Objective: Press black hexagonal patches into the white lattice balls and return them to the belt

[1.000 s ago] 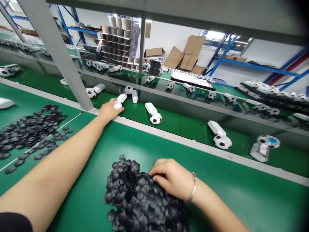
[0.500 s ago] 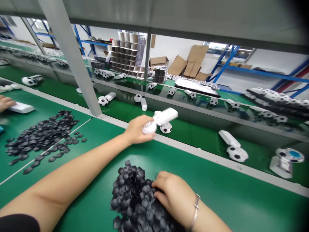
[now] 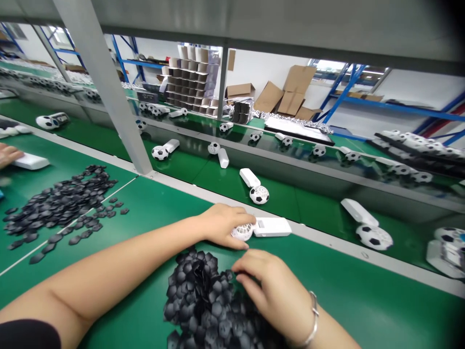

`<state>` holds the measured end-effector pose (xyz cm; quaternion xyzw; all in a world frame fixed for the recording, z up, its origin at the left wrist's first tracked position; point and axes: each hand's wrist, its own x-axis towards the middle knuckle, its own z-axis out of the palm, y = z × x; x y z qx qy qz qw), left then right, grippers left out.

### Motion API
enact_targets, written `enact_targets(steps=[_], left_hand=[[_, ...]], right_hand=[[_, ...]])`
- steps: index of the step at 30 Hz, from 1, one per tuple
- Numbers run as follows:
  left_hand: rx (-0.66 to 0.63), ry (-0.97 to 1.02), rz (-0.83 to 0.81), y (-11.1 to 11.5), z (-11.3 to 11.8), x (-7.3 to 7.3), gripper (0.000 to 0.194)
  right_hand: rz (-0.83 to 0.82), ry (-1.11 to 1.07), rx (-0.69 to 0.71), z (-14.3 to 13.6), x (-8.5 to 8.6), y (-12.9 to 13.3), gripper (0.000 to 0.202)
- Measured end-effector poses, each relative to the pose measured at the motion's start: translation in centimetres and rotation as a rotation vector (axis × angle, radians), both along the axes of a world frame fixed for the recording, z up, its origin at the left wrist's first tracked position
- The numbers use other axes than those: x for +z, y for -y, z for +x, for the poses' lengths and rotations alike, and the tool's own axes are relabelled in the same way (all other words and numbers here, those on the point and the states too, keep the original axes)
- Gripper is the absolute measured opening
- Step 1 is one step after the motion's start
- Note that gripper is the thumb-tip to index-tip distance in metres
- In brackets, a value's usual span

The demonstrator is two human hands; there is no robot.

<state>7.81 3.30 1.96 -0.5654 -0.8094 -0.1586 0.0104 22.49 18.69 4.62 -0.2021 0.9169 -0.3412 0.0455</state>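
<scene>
My left hand (image 3: 228, 227) is closed round the round end of a white football-shaped piece (image 3: 272, 227), whose white handle points right, low over the near edge of the green table (image 3: 345, 286). The round part shows a white net pattern. My right hand (image 3: 271, 286), with a bracelet at the wrist, is at the upper right side of a heap of black pentagon pieces (image 3: 203, 295). Its thumb and forefinger are pinched round a small dark piece, mostly hidden.
Football-shaped pieces with handles (image 3: 259, 194) lie on the green belt (image 3: 301, 208) beyond a metal rail. A second black heap (image 3: 61, 198) is at the left, near another person's hand (image 3: 9, 155). A grey post (image 3: 109, 87) rises at the left. Cartons (image 3: 298, 89) stand behind.
My left hand has come back from over the belt to the table with the white piece. My right hand has shifted slightly right. The pieces on the belt have moved right.
</scene>
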Motion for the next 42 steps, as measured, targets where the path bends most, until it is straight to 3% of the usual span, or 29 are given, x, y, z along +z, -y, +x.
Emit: enact_targets(steps=[9, 15, 22, 30, 37, 40, 42], left_hand=[[-0.137, 0.076, 0.014, -0.4, 0.2, -0.2, 0.055], [-0.135, 0.093, 0.019, -0.5, 0.1, -0.2, 0.056], [-0.138, 0.103, 0.006, -0.5, 0.3, 0.1, 0.055], [-0.141, 0.111, 0.008, -0.4, 0.3, 0.2, 0.053], [-0.174, 0.094, 0.006, -0.6, 0.4, 0.4, 0.06], [-0.19, 0.062, -0.022, -0.7, 0.6, 0.8, 0.066], [-0.178, 0.044, -0.034, -0.7, 0.8, 1.0, 0.06]], right_hand=[[0.059, -0.023, -0.192, -1.6, 1.5, -2.9, 0.013], [0.005, -0.123, -0.158, -1.9, 1.0, -3.5, 0.022], [-0.037, -0.146, -0.234, -1.9, 0.5, -2.8, 0.01], [-0.106, -0.088, -0.179, -2.3, -0.6, -2.4, 0.009], [0.043, -0.165, -0.095, -2.3, -1.3, -2.6, 0.013], [0.098, -0.185, -0.129, -2.2, -1.7, -2.4, 0.013], [0.142, -0.188, -0.2, -2.2, -1.9, -2.3, 0.011]])
